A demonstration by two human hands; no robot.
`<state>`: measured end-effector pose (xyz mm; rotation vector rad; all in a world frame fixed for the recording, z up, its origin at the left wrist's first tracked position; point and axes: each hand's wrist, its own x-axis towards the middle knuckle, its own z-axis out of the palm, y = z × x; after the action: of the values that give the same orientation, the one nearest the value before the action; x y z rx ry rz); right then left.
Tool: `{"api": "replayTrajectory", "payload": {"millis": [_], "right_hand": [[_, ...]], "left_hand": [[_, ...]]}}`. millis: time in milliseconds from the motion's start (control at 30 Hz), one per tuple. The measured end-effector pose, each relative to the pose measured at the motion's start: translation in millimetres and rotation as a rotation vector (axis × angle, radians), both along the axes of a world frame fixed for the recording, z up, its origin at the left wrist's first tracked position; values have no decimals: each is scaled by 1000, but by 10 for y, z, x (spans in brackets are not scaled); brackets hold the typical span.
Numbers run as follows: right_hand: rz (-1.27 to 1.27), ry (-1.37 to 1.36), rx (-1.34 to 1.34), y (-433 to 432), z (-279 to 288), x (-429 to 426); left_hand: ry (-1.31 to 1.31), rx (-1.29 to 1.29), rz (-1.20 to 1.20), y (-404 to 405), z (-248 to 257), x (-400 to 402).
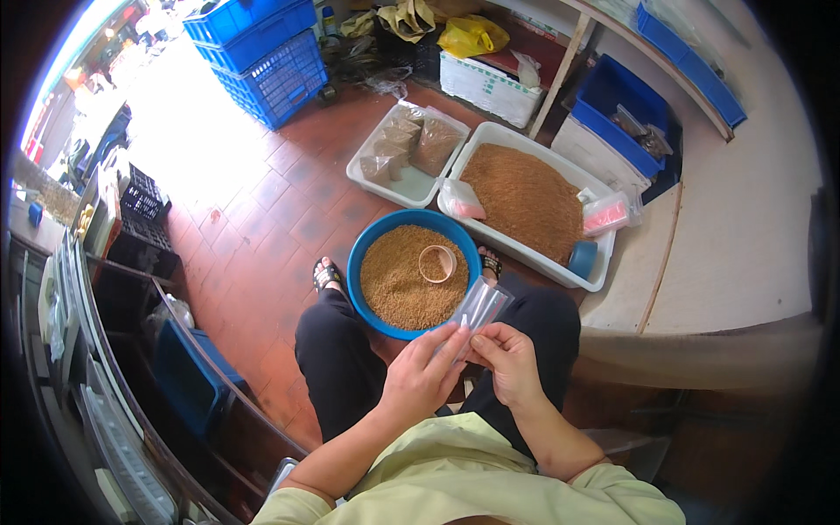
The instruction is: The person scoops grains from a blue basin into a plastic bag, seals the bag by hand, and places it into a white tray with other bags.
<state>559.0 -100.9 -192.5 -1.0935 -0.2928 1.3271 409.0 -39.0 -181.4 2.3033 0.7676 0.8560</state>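
A clear plastic bag [484, 303] is held between my left hand [423, 374] and my right hand [508, 364], over the near right rim of a blue round basin. The fingers of both hands pinch its lower end. The blue basin [355, 289] stands on the floor between my feet and holds light brown grains [403, 282]. On the grains lies a pale pink round scoop or cup [449, 264]. To the right, a white tub [525, 244] holds a heap of reddish-brown granules [518, 197], with a blue cup [583, 259] in its near corner.
Filled clear bags [394, 141] sit in a smaller white tray [410, 187]. Packs of bags [607, 213] lie on the tub's edges. Stacked blue crates [269, 85] stand at the upper left, a white foam box [489, 88] at the back. A pale board [728, 262] borders the right.
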Motion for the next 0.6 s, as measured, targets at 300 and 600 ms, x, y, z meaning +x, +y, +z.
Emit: {"api": "replayTrajectory", "payload": {"millis": [300, 600], "right_hand": [[77, -260, 83, -198, 37, -178], [88, -286, 105, -282, -9, -174]], "left_hand": [[44, -83, 29, -298, 107, -178], [-35, -634, -59, -284, 84, -169]]}}
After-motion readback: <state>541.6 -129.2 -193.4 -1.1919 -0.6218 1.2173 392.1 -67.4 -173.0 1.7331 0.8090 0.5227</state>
